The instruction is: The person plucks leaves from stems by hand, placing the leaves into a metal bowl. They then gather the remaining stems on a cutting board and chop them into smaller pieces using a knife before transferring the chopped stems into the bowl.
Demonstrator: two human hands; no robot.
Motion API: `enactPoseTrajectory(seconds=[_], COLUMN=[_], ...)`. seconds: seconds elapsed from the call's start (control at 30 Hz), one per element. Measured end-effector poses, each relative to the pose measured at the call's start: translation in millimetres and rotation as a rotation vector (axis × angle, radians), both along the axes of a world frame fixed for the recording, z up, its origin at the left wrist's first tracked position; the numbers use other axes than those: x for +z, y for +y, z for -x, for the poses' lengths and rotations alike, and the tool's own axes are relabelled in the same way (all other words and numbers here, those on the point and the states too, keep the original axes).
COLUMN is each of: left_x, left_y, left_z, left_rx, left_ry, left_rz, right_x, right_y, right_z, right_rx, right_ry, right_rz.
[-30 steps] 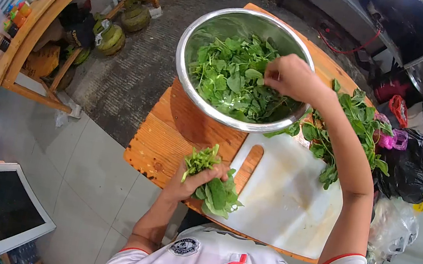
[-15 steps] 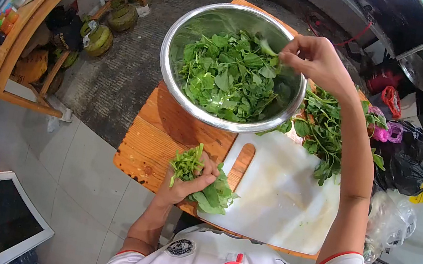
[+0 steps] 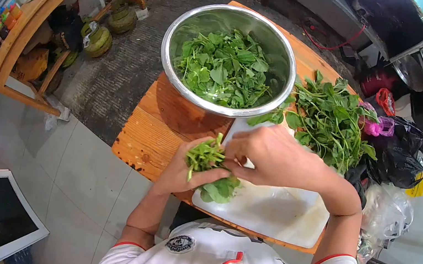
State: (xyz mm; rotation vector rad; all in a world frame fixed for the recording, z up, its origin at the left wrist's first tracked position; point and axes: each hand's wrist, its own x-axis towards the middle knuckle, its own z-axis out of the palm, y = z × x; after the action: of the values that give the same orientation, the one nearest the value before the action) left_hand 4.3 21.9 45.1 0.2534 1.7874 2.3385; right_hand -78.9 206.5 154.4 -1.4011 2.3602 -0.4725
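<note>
My left hand (image 3: 183,169) grips a bunch of leafy greens (image 3: 210,171) over the near edge of a white cutting board (image 3: 271,209). My right hand (image 3: 269,155) has come down beside it, fingers pinching at the top of that bunch. A steel bowl (image 3: 175,31) full of plucked green leaves (image 3: 222,69) sits at the far end of the wooden table (image 3: 151,139). A loose pile of green stalks with leaves (image 3: 331,118) lies to the right of the bowl.
Black and clear plastic bags (image 3: 399,163) hang off the table's right side. A wooden shelf (image 3: 47,9) with bottles and green gas canisters (image 3: 98,37) stands to the left. Grey floor tiles lie below the table's left edge.
My right hand left the bowl and moved back to the bunch in my left hand. The view shifted slightly.
</note>
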Motion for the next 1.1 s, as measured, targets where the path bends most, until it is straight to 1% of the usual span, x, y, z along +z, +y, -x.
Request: enactPoseTrajectory(seconds=[0.07,0.1,0.2,0.23,0.3,0.33,0.37,0.43,0.47,0.53,0.57,0.67,0.73,0.77,0.87,0.9,1.0,1.03,1.1], left_x=[-6.8,-3.3,-2.9,-3.7,-7.8,-9.8,-11.6,-14.2,-14.2,-14.0,-12.8,-22.2,-20.7,-19.8,-32.3,-24.9,-23.9,-29.9,-28.9], left_y=[6.0,7.7,0.3,-0.6,-1.2,-0.8,0.5,2.8,2.2,-0.3,-2.3,-5.0,-4.4,-3.1,-1.4,-1.2,-3.4,-5.0,-5.5], left_z=[-2.2,-1.9,-2.7,-1.2,4.6,6.6,7.7,7.6,6.4,2.8,2.7,0.4,-0.4,1.0,4.7,4.7,4.6,6.1,8.0], left_rx=[0.058,0.089,0.157,0.149,0.129,0.113,0.122,0.142,0.148,0.168,0.151,0.156,0.146,0.136,0.13,0.159,0.263,0.265,0.264], left_ry=[-0.024,-0.075,-0.215,-0.196,-0.158,-0.14,-0.104,-0.029,-0.071,-0.162,-0.165,-0.14,-0.151,-0.15,-0.034,-0.088,-0.131,-0.14,-0.096], left_rz=[-0.07,-0.137,-0.179,-0.203,-0.251,-0.274,-0.278,-0.285,-0.243,-0.16,-0.17,-0.14,-0.178,-0.2,-0.302,-0.355,-0.367,-0.411,-0.42], right_x=[2.8,-1.4,-3.8,10.6,0.6,-10.7,-21.9,-60.2,-69.9,-71.7,-72.3,-33.6,-12.2,-8.0,-0.1,3.8,10.6,12.6,10.7], right_y=[-10.1,-11.6,-12.3,-10.5,-8.1,-5.5,-1.4,2.9,3.2,1.6,-0.2,1.6,7.8,11.3,17.6,17.6,14.5,14.7,13.7], right_z=[4.3,8.2,26.4,36.6,78.9,103.3,129.0,161.8,173.8,189.3,195.3,203.4,197.1,198.8,183.0,175.3,139.1,128.0,103.4], right_rx=[-0.077,-0.079,0.035,-0.074,-0.203,-0.302,-0.317,-0.251,-0.212,-0.158,-0.13,-0.32,-0.414,-0.407,-0.397,-0.379,-0.411,-0.408,-0.395], right_ry=[-0.098,-0.17,-0.236,-0.291,0.038,0.246,0.301,0.478,0.566,0.538,0.519,0.31,0.132,-0.021,-0.248,-0.267,-0.386,-0.394,-0.406], right_rz=[0.115,0.186,0.337,0.274,0.345,0.262,0.199,0.193,0.189,0.113,0.078,0.344,0.384,0.352,0.442,0.447,0.512,0.464,0.472])
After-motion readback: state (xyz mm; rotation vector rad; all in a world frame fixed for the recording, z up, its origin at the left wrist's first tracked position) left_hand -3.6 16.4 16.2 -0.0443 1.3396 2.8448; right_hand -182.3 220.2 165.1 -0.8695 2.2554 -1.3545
